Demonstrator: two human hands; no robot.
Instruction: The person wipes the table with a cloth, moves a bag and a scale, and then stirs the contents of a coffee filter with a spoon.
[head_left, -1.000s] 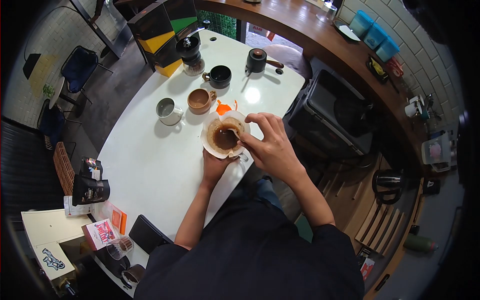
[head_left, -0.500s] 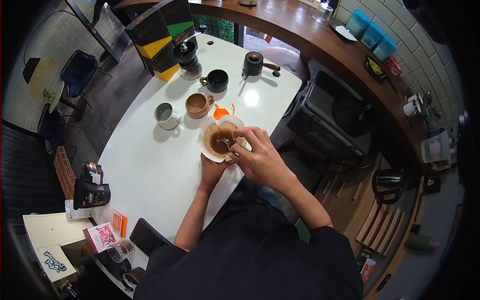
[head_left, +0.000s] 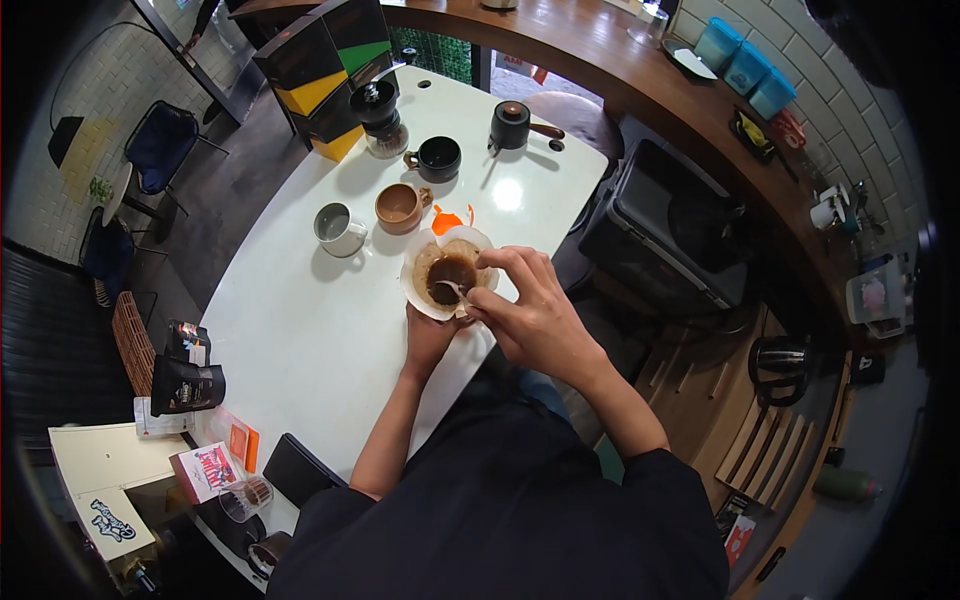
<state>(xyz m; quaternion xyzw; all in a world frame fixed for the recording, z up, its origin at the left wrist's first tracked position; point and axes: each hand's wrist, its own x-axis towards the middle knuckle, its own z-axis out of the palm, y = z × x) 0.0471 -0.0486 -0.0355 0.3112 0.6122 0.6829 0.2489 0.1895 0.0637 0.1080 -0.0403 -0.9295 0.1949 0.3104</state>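
A white paper coffee filter [head_left: 412, 288], its rim flared, holds wet brown coffee [head_left: 447, 268] at the near edge of the table. My left hand [head_left: 430, 338] is closed around the coffee dripper under the filter, which hides most of the dripper and the fingertips. Pinched between thumb and fingers, a spoon [head_left: 453, 287] dips into the coffee from my right hand [head_left: 535, 312]. Just beyond the filter lies an orange plastic piece [head_left: 447, 221]. A brown mug [head_left: 398, 208], a grey-white mug [head_left: 340, 232] and a black cup [head_left: 437, 159] stand farther off.
On the white table [head_left: 300, 330] stand a hand coffee grinder [head_left: 380, 122] and a black pot with a wooden handle [head_left: 512, 125]. Coffee bags [head_left: 187, 385] and a clear glass [head_left: 243, 498] are at left. A large dark bin [head_left: 660, 235] stands right of the table.
The spoon has shifted slightly within the filter, and the coffee's surface looks darker and lower. My right hand has moved a little right and down; my left hand keeps its hold.
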